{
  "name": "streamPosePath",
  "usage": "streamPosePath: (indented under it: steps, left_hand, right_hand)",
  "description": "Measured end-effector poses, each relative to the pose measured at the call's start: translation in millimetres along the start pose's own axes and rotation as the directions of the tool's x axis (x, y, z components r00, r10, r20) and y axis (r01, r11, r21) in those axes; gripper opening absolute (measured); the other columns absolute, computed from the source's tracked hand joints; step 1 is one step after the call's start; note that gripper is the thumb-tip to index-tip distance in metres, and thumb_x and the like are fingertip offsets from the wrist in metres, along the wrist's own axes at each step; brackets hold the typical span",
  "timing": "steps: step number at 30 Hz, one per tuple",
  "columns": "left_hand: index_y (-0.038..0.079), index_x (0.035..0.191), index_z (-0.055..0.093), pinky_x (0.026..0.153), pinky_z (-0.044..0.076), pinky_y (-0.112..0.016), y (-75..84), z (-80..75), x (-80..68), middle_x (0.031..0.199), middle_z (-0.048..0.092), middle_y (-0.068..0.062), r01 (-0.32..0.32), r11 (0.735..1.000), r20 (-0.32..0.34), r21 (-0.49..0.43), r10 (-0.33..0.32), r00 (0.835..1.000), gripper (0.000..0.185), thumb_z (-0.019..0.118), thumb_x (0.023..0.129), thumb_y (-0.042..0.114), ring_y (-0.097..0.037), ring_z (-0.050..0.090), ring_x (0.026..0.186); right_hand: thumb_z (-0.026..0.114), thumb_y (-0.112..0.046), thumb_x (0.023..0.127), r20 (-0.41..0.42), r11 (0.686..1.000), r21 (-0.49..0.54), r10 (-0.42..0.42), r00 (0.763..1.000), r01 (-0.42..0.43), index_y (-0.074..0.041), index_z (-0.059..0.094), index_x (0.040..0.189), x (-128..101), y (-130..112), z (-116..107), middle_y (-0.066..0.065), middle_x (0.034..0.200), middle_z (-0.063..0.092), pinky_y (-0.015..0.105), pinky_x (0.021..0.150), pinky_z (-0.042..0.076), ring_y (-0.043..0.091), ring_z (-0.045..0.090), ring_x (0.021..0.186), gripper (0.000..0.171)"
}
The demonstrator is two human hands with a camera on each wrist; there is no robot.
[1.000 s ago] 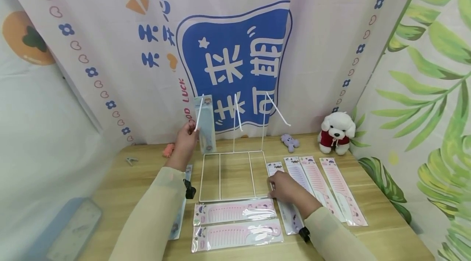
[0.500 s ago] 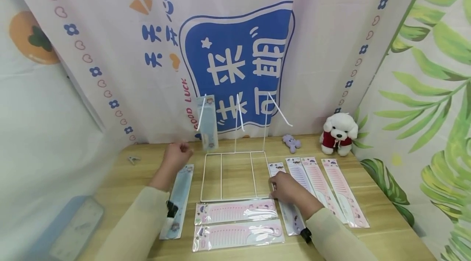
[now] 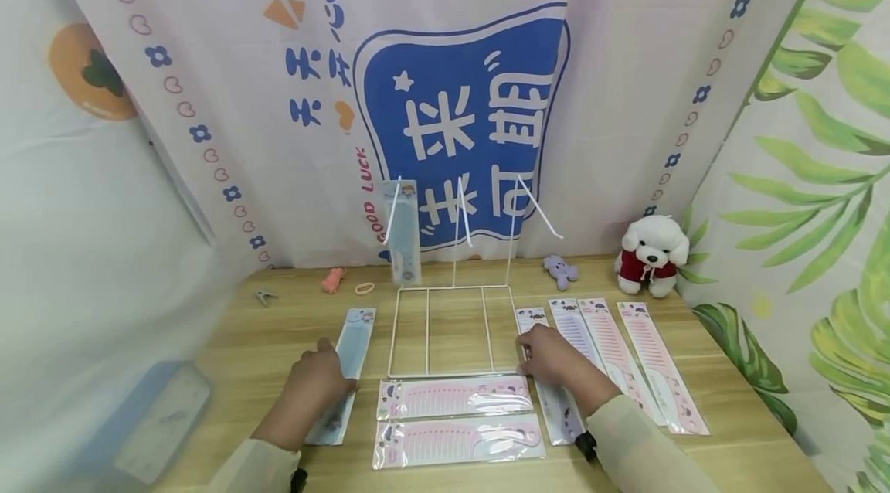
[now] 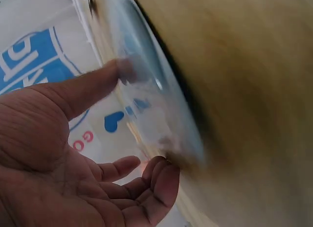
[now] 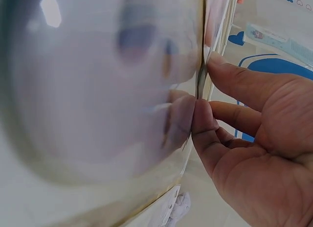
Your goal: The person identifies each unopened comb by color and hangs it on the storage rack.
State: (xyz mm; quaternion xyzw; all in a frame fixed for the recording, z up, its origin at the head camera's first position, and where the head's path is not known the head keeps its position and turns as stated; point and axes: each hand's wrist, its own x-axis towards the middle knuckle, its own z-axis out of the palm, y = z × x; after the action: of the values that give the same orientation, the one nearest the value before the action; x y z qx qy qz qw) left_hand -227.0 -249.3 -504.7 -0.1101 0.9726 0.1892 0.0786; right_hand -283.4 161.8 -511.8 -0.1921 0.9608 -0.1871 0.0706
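Note:
Blue packaged comb lies left of the white wire rack. My left hand reaches over it; in the left wrist view thumb and fingertips grip the opposite edges of the blurred package. My right hand stays by the rack's right front corner, over a pale packaged comb. Thumb and forefinger pinch that package's edge in the right wrist view, where its glossy sleeve fills the left side. Another blue packaged comb hangs from the rack's left hook.
Two pink packaged combs lie in front of the rack. Several more packaged combs lie to the right. Along the back are a plush dog, purple toy, coral toy, hair tie and grey clip.
My left hand has left the hanging comb, come down toward me, and reached the blue packaged comb on the table. The right hand keeps its place.

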Motion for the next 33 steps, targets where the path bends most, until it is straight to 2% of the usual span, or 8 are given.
streamPosePath:
  steps: [4, 11, 16, 21, 25, 27, 29, 33]
  left_hand:
    - [-0.025, 0.136, 0.036, 0.073, 0.061, -0.053, -4.3, -2.1, -3.1, 0.100, 0.061, -0.037, 0.004, 1.000, -0.003, -0.007, -0.004, 1.000, 0.087, 0.090, 0.087, 0.023, -0.040, 0.064, 0.084]
    - [-0.022, 0.149, 0.027, 0.077, 0.063, -0.060, -14.2, -4.3, -4.1, 0.119, 0.049, -0.045, 0.025, 0.990, 0.017, -0.138, -0.023, 1.000, 0.087, 0.082, 0.092, 0.013, -0.052, 0.064, 0.098]
    - [-0.018, 0.151, 0.033, 0.084, 0.062, -0.061, -22.3, -7.6, -1.4, 0.127, 0.049, -0.046, -0.040, 0.970, -0.015, -0.241, 0.037, 0.999, 0.065, 0.058, 0.095, 0.003, -0.052, 0.062, 0.106]
    - [-0.016, 0.143, 0.046, 0.085, 0.062, -0.054, -28.7, -18.6, -0.5, 0.127, 0.063, -0.038, -0.092, 0.946, -0.022, -0.311, 0.089, 0.996, 0.049, 0.049, 0.097, 0.000, -0.044, 0.068, 0.107]
    - [-0.010, 0.144, 0.049, 0.081, 0.059, -0.042, -35.3, -26.9, 0.0, 0.128, 0.065, -0.032, -0.081, 0.907, -0.012, -0.413, 0.084, 0.996, 0.042, 0.050, 0.104, 0.000, -0.037, 0.068, 0.107]
    - [-0.007, 0.146, 0.049, 0.080, 0.057, -0.036, -38.5, -28.5, 1.3, 0.126, 0.065, -0.029, -0.076, 0.876, -0.007, -0.477, 0.082, 0.997, 0.042, 0.051, 0.105, -0.002, -0.034, 0.066, 0.107]
    - [-0.006, 0.146, 0.050, 0.083, 0.056, -0.034, -40.5, -30.7, 2.0, 0.127, 0.065, -0.027, -0.094, 0.853, -0.015, -0.513, 0.100, 0.995, 0.041, 0.052, 0.105, -0.003, -0.033, 0.065, 0.111]
    - [-0.004, 0.145, 0.048, 0.091, 0.054, -0.032, -40.0, -35.2, 0.5, 0.136, 0.064, -0.028, -0.142, 0.785, -0.030, -0.603, 0.155, 0.987, 0.039, 0.052, 0.106, -0.004, -0.033, 0.063, 0.120]
  right_hand:
    - [0.091, -0.013, 0.088, -0.001, 1.000, 0.006, 0.005, 1.000, -0.005, -0.014, 0.058, 0.075, -0.6, 2.4, 1.2, 0.001, 0.073, 0.051, 0.033, 0.063, 0.041, 0.017, 0.049, 0.070, 0.036]
    - [0.090, -0.014, 0.089, 0.012, 0.999, 0.022, 0.030, 0.999, -0.031, -0.013, 0.059, 0.077, -1.4, -1.2, 0.9, 0.002, 0.077, 0.053, 0.034, 0.065, 0.042, 0.019, 0.051, 0.073, 0.033]
    - [0.090, -0.014, 0.089, 0.013, 0.999, 0.017, 0.035, 0.999, -0.036, -0.013, 0.061, 0.078, -1.2, -3.6, -0.4, 0.003, 0.078, 0.055, 0.035, 0.066, 0.043, 0.020, 0.052, 0.074, 0.031]
    - [0.089, -0.014, 0.090, 0.020, 0.998, 0.026, 0.053, 0.998, -0.054, -0.013, 0.062, 0.080, -1.4, -2.4, -1.2, 0.003, 0.079, 0.055, 0.034, 0.065, 0.043, 0.019, 0.052, 0.073, 0.030]
    - [0.089, -0.012, 0.090, 0.017, 0.996, 0.066, 0.053, 0.998, -0.054, -0.012, 0.061, 0.079, -0.7, -0.9, -0.5, 0.002, 0.074, 0.053, 0.032, 0.061, 0.040, 0.018, 0.050, 0.068, 0.030]
    - [0.089, -0.010, 0.089, 0.012, 0.996, 0.082, 0.044, 0.999, -0.045, -0.012, 0.060, 0.077, -0.8, 0.0, 0.9, 0.000, 0.071, 0.051, 0.031, 0.058, 0.039, 0.016, 0.048, 0.065, 0.031]
    - [0.089, -0.010, 0.089, 0.007, 0.996, 0.085, 0.034, 0.999, -0.035, -0.012, 0.060, 0.077, -1.2, 0.7, 1.6, -0.001, 0.069, 0.050, 0.030, 0.057, 0.038, 0.015, 0.047, 0.064, 0.031]
    - [0.090, -0.011, 0.089, 0.003, 0.998, 0.064, 0.022, 1.000, -0.022, -0.013, 0.060, 0.076, -2.2, 1.1, 2.4, -0.001, 0.068, 0.051, 0.030, 0.058, 0.038, 0.015, 0.048, 0.064, 0.032]
